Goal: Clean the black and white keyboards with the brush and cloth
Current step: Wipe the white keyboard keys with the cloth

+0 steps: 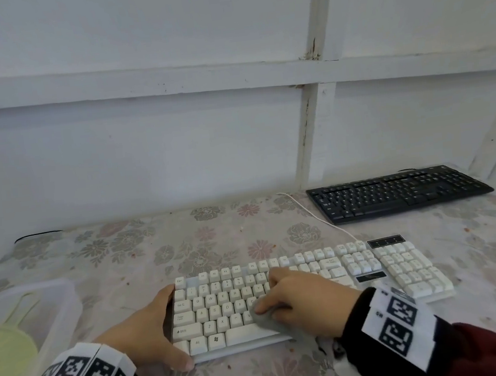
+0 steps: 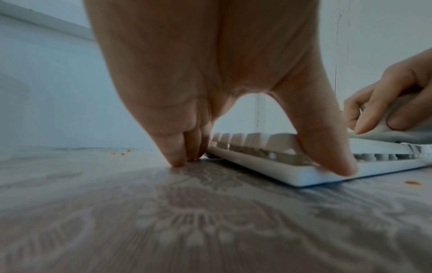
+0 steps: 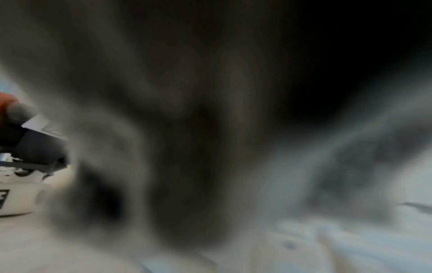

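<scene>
The white keyboard [image 1: 389,270] lies across the near middle of the table. My left hand [image 1: 171,326] braces its left end: the thumb [image 2: 327,147] presses on the front corner and the straight fingertips [image 2: 177,158] touch the table by the back corner. My right hand [image 1: 283,295] grips a grey cloth [image 1: 271,321] and presses it onto the keys near the lower middle rows. The cloth [image 3: 187,129] blurs most of the right wrist view. The black keyboard [image 1: 395,192] sits at the back right, untouched. A green brush [image 1: 8,345] with yellow bristles lies in a clear tub.
The clear plastic tub [image 1: 68,301] stands at the left edge of the table. A white cable [image 1: 314,214] runs from the white keyboard toward the wall, past the black keyboard. A flowered cover [image 1: 215,241] spreads over the table. Small orange crumbs [image 2: 412,182] lie near the keyboard's front.
</scene>
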